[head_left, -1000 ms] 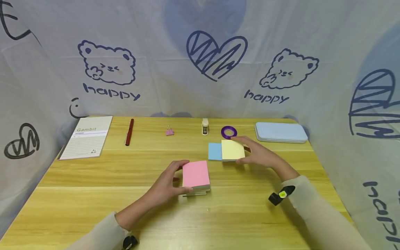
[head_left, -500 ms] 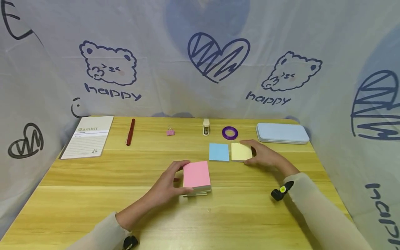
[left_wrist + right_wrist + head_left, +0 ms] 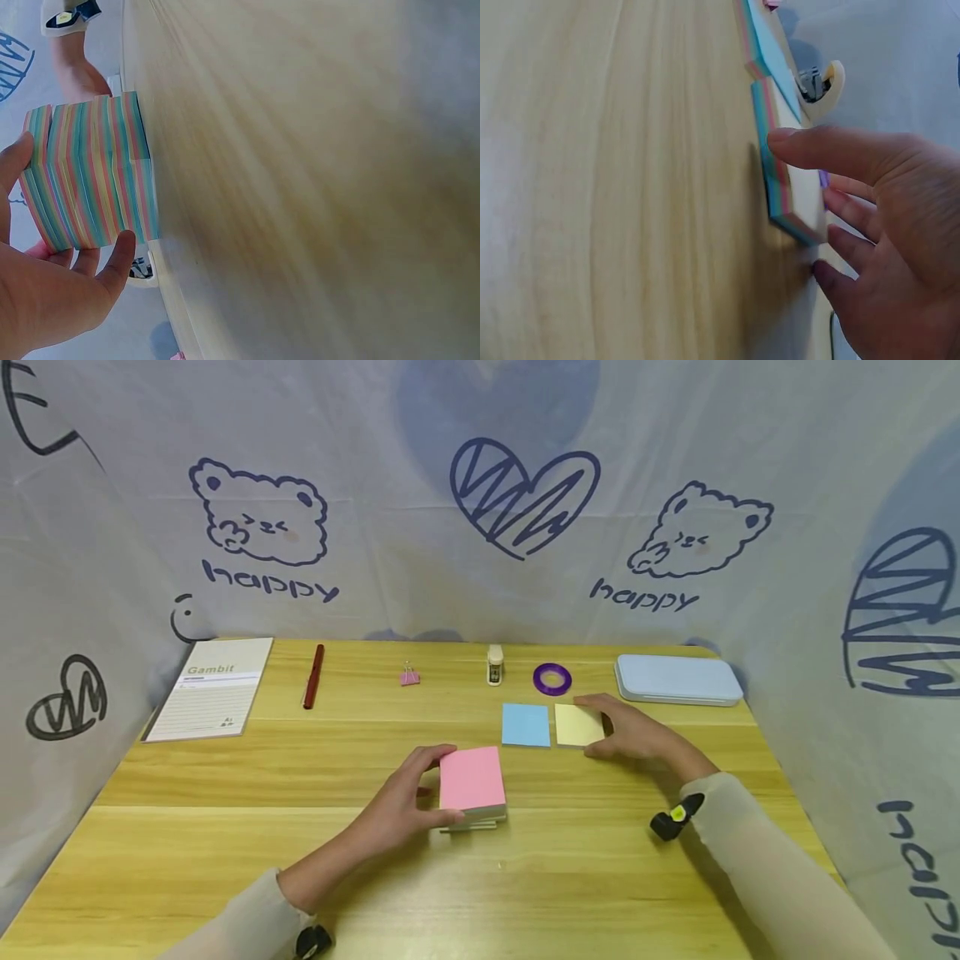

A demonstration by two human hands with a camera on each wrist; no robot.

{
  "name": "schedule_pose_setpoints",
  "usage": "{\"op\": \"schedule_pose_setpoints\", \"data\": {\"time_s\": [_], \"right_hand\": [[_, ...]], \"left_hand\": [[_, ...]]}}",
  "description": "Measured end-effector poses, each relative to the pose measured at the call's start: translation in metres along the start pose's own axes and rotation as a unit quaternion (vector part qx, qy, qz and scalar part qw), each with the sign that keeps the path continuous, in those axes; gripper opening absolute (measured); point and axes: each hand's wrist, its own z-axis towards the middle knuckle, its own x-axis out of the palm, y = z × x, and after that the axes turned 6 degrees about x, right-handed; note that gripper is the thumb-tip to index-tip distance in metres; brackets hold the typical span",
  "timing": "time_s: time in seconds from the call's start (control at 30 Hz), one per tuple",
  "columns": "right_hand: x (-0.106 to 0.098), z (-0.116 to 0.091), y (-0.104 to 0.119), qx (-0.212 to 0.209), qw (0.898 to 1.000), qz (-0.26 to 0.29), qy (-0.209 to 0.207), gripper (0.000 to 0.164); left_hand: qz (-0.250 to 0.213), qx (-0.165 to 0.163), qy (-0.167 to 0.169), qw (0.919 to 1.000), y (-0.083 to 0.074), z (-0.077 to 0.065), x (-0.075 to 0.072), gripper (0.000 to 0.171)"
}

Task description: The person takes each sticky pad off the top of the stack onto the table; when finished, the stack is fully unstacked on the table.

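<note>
My left hand (image 3: 393, 806) grips a thick stack of sticky notes (image 3: 472, 778) with a pink top sheet, thumb on its near side and fingers on the far side. In the left wrist view the sides of that stack (image 3: 94, 172) show many coloured layers, with one pad slightly offset. Farther right, my right hand (image 3: 633, 735) holds a thin yellow-topped sticky note pad (image 3: 577, 725) low at the table. Its thumb (image 3: 799, 146) lies at the pad's near edge. Just left of this pad, a blue-topped sticky note pad (image 3: 525, 725) lies flat.
Along the back of the wooden table (image 3: 300, 877) lie a notepad (image 3: 213, 693), a dark red pen (image 3: 313, 677), a pink binder clip (image 3: 408, 677), a small white tape dispenser (image 3: 494, 666), a purple tape roll (image 3: 540, 686) and a light blue case (image 3: 678, 678). Printed cloth (image 3: 390, 560) hangs behind.
My right hand has moved the yellow pad rightward off the blue one and lowered it beside it, uncovering the blue pad. The left hand keeps its place on the pink-topped stack.
</note>
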Motion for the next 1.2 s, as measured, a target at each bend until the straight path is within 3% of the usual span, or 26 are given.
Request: {"op": "schedule_pose_setpoints", "data": {"time_s": [0.17,0.4,0.67,0.9,1.2], "right_hand": [[-0.001,-0.004,0.016,-0.012,1.0,0.002,-0.002,0.09],[0.002,-0.012,0.059,-0.047,0.998,0.042,0.019,0.089],[0.017,-0.016,0.105,-0.107,0.991,0.052,0.063,0.087],[0.036,-0.023,0.139,-0.117,0.987,0.059,0.097,0.091],[0.056,-0.028,0.157,-0.126,0.988,0.048,0.074,0.093]], "left_hand": [[-0.003,-0.001,0.0,1.0,0.001,0.0,0.0,0.087],[-0.008,0.001,0.001,1.0,0.002,0.0,0.0,0.087],[-0.017,-0.01,-0.001,0.9998,0.001,0.001,0.001,0.089],[-0.049,-0.017,0.001,0.9986,0.001,0.001,0.001,0.093],[-0.049,-0.016,-0.005,0.9987,0.002,0.001,0.006,0.095]]}}
